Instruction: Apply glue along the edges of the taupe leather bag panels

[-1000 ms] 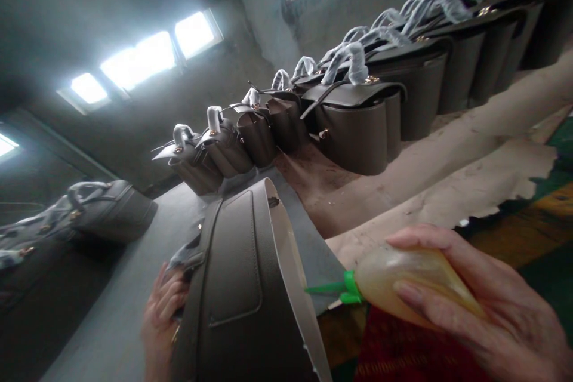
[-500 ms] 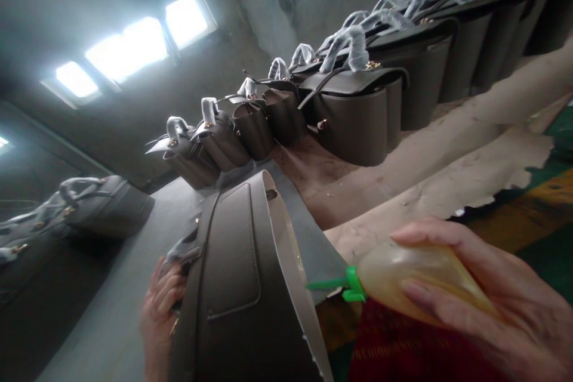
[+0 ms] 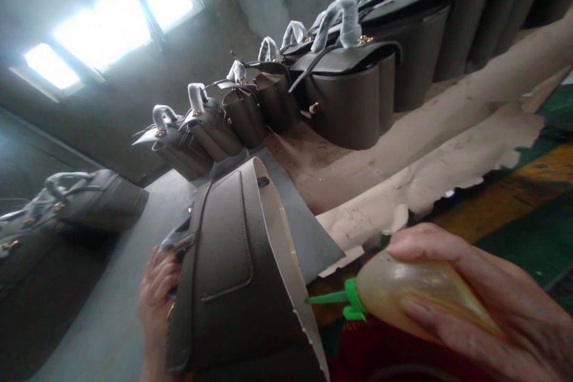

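Observation:
My right hand (image 3: pixel 483 304) is wrapped round a soft yellowish squeeze bottle (image 3: pixel 416 295) with a green nozzle (image 3: pixel 333 298). The nozzle tip touches the pale raw edge of a taupe leather bag (image 3: pixel 237 274) that stands on its side in front of me. My left hand (image 3: pixel 154 301) grips the far side of that bag near its wrapped handle, with the fingers curled on it. A glossy wet streak runs along the bag's pale edge above the nozzle.
A long row of finished taupe handbags (image 3: pixel 349 95) with wrapped handles lines the back of the bench. Another bag (image 3: pixel 89 200) lies at the left. Torn brown paper (image 3: pixel 430 179) covers the bench over a green and yellow surface (image 3: pixel 514 215). Bright windows (image 3: pixel 107 24) are above.
The view has shifted, so everything sits a little higher in the picture. The nozzle has slid further down the bag's pale edge. Both hands keep their grip.

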A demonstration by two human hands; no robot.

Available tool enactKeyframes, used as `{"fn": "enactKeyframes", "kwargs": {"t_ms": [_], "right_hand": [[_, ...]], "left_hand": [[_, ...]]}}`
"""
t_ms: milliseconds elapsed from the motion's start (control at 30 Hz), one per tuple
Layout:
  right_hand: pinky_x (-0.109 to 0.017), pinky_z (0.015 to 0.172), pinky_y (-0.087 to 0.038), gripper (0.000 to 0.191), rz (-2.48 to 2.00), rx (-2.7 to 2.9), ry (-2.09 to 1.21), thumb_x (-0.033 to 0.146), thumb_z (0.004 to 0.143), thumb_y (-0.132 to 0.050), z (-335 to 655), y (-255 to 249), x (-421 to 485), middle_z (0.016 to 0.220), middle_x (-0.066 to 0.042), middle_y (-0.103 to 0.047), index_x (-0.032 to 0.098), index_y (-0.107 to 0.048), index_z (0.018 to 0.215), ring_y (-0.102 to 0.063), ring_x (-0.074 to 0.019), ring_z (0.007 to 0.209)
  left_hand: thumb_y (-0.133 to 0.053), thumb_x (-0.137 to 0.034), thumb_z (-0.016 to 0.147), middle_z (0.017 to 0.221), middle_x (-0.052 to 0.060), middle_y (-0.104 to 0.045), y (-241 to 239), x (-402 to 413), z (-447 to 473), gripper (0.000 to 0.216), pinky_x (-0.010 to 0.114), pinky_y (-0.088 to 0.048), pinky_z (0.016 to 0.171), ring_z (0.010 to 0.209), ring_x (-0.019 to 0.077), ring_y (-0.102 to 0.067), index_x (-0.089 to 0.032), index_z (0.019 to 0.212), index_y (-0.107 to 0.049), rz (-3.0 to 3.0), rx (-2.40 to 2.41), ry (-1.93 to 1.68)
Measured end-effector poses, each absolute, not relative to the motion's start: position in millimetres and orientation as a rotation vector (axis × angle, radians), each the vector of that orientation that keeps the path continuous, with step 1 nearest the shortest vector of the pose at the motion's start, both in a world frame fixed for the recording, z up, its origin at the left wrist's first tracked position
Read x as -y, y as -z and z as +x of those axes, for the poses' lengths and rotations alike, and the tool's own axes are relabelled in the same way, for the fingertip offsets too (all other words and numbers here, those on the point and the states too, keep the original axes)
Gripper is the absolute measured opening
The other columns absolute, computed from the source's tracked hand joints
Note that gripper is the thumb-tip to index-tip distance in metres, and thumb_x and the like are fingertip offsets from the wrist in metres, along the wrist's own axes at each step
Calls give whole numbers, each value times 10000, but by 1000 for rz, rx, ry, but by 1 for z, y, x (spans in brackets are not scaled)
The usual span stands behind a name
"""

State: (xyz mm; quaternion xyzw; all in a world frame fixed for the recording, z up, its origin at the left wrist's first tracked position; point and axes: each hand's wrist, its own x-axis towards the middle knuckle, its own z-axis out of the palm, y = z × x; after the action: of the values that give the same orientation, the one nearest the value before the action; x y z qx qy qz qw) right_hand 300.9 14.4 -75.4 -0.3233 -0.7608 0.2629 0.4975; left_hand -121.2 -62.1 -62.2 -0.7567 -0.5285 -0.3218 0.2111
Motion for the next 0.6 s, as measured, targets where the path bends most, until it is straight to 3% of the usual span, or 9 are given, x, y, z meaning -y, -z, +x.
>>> {"fn": "enactKeyframes", "kwargs": {"t_ms": [267,600], "right_hand": [[-238,549,-508,265,-814,1839,-688,338,810,-529,303,79,-7,944,15,-619,392,-515,1069,-601,-191,805],[-216,511,-525,241,-1023,1792,-753,461,756,-597,308,92,0,836,83,-672,416,-570,991,-650,-170,676]], "left_hand": [[-449,-157,828,689,-54,-535,61,64,-122,171,276,-227,1105,842,95,-558,-240,693,-512,-2132,1402,822],[-473,-242,831,614,-63,-553,58,63,-119,238,326,-259,1097,712,118,-575,-245,603,-542,-2109,1487,887]]}}
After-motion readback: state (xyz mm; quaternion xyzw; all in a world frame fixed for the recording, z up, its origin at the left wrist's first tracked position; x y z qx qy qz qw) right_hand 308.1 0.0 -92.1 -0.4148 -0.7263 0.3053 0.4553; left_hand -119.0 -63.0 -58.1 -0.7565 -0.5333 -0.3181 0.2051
